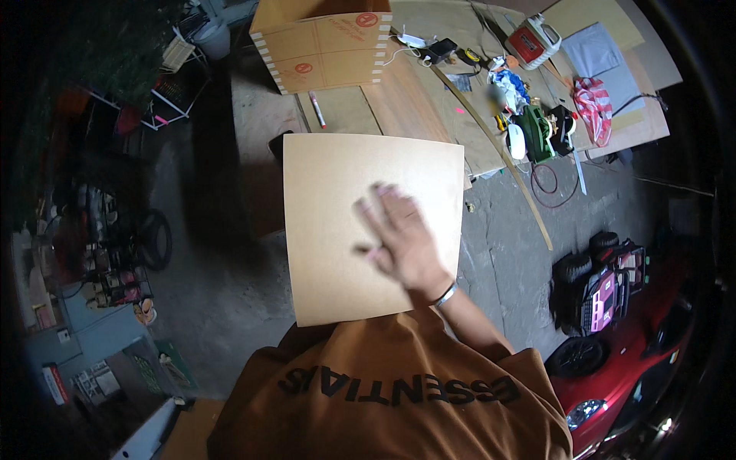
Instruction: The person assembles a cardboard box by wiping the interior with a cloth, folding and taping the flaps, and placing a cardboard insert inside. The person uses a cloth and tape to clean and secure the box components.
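A square, pale tan board, thin and smooth-faced, stands close in front of my brown shirt, its lower edge against the cloth. Over the middle of its face is my right hand, palm toward the board and fingers spread, slightly smeared by motion. Whether the palm presses on the surface or hovers just off it, I cannot tell. A band circles that wrist. My left hand does not show, and the board hides what lies behind it. Beyond its far edge a red-and-white marker lies on the worktable.
A wooden box with finger-jointed corners stands on the table's far side. To the right lie a long wooden strip, a red-and-white jug, green tools and a striped bag. A red car and toy vehicle stand at lower right.
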A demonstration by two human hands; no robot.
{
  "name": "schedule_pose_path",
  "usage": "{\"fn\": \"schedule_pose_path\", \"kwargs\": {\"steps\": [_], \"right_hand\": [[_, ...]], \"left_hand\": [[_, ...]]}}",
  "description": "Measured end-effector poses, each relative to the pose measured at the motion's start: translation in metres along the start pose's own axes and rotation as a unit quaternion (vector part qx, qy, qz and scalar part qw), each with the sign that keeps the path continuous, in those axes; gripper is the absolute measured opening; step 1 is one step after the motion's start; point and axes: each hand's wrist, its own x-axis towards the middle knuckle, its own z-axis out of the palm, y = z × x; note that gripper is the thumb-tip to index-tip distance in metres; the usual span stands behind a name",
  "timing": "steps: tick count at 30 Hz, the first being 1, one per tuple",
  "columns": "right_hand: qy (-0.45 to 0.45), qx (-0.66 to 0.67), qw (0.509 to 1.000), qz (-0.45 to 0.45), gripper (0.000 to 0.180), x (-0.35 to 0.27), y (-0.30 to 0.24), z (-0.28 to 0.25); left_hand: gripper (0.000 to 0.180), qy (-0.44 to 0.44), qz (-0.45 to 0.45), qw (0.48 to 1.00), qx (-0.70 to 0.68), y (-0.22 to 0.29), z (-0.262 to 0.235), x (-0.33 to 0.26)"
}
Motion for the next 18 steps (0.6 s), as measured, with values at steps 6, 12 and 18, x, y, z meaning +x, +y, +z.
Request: {"fn": "schedule_pose_path", "kwargs": {"steps": [6, 12, 18], "right_hand": [[0.144, 0.545, 0.684, 0.463, 0.074, -0.058, 0.094, -0.030], [0.181, 0.669, 0.651, 0.308, 0.030, -0.114, 0.100, -0.014], [0.346, 0.330, 0.843, 0.246, 0.016, -0.110, 0.063, -0.092]], "left_hand": [[0.095, -0.026, 0.008, 0.999, -0.031, 0.014, -0.013, -0.025], [0.098, -0.157, -0.044, 0.985, -0.063, 0.060, -0.032, -0.034], [0.092, 0.160, 0.038, 0.885, 0.435, 0.137, -0.027, -0.010]]}}
